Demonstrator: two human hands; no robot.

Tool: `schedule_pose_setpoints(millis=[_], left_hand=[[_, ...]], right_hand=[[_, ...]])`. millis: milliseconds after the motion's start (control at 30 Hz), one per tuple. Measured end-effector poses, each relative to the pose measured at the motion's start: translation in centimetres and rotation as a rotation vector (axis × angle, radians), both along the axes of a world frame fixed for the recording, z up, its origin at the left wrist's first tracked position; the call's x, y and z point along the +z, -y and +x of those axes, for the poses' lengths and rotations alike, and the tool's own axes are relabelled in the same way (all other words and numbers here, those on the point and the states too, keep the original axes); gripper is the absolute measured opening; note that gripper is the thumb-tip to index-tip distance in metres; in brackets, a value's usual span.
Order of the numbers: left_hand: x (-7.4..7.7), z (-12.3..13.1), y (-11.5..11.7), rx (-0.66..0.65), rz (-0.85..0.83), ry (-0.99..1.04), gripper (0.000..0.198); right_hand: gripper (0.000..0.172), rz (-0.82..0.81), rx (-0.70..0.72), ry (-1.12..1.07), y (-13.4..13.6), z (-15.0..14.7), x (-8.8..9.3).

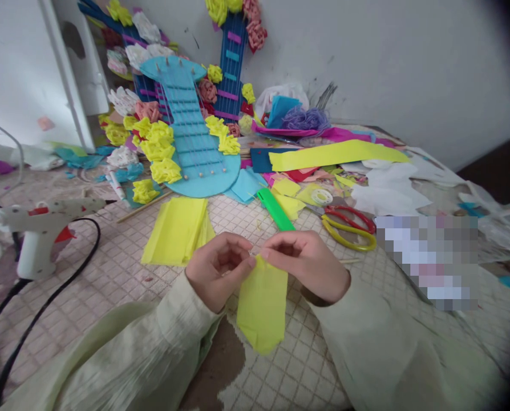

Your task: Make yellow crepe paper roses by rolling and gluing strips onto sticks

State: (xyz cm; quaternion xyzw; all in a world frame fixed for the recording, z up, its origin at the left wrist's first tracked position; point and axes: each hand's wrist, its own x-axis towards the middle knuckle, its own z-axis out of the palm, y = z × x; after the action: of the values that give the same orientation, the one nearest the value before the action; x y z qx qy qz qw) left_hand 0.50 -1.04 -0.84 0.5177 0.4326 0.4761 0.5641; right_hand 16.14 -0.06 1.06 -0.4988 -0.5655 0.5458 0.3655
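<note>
A strip of yellow crepe paper hangs down from my fingertips over the patterned tablecloth. My left hand pinches its top edge between thumb and finger. Right beside it, my right hand pinches the same edge, the two sets of fingertips almost touching. Behind my left hand lies a stack of yellow paper pieces. A green cutter rests just beyond my hands, and scissors with red and yellow handles lie to the right of it.
A white glue gun with a black cable stands at the left. Light blue and dark blue guitar shapes with paper flowers lean at the back. Paper scraps, purple yarn and a long yellow strip lie behind the scissors.
</note>
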Motion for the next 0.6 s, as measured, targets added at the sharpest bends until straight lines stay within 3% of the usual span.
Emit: schedule_pose_setpoints(millis=[333, 400, 533, 600], left_hand=[[0.38, -0.30, -0.36, 0.044, -0.025, 0.024, 0.016], [0.55, -0.32, -0.35, -0.016, -0.080, 0.021, 0.018], [0.64, -0.20, -0.09, -0.258, -0.314, 0.054, 0.020], [0.51, -0.35, -0.16, -0.278, -0.358, 0.011, 0.020]], right_hand=[[0.012, -0.023, -0.128, -0.036, -0.39, 0.31, 0.23], [0.013, -0.027, -0.141, -0.060, -0.43, 0.37, 0.10], [0.014, 0.011, -0.172, -0.097, -0.65, 0.37, -0.36], [0.016, 0.038, -0.199, -0.104, -0.80, 0.47, -0.43]])
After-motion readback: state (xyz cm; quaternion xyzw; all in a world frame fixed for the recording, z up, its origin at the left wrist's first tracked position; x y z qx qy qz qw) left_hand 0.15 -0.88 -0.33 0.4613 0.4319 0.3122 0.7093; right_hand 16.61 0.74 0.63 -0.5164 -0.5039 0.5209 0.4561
